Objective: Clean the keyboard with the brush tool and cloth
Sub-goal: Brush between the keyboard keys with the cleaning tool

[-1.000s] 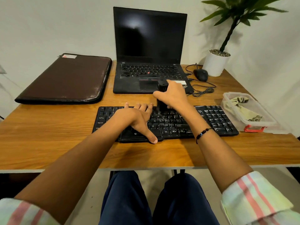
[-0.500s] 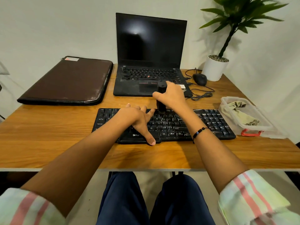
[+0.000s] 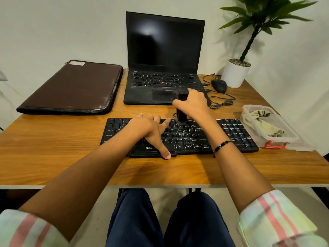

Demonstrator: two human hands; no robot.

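A black keyboard (image 3: 233,134) lies across the front of the wooden table (image 3: 53,148). My right hand (image 3: 193,105) grips a black cylindrical brush tool (image 3: 182,114) held upright, its bristles touching the top key rows near the keyboard's middle. My left hand (image 3: 151,131) rests flat on the left half of the keyboard, fingers spread and thumb on the front edge. A pale green cloth (image 3: 263,122) lies crumpled in a clear plastic box (image 3: 288,138) at the right end of the keyboard.
An open black laptop (image 3: 163,68) stands behind the keyboard, a brown sleeve (image 3: 74,86) to its left. A black mouse (image 3: 219,85) with coiled cable and a white potted plant (image 3: 235,72) occupy the back right corner.
The brush and my right hand have shifted slightly toward the keyboard's back edge. My left hand stays pressed on the keys. The camera view has tilted a little.
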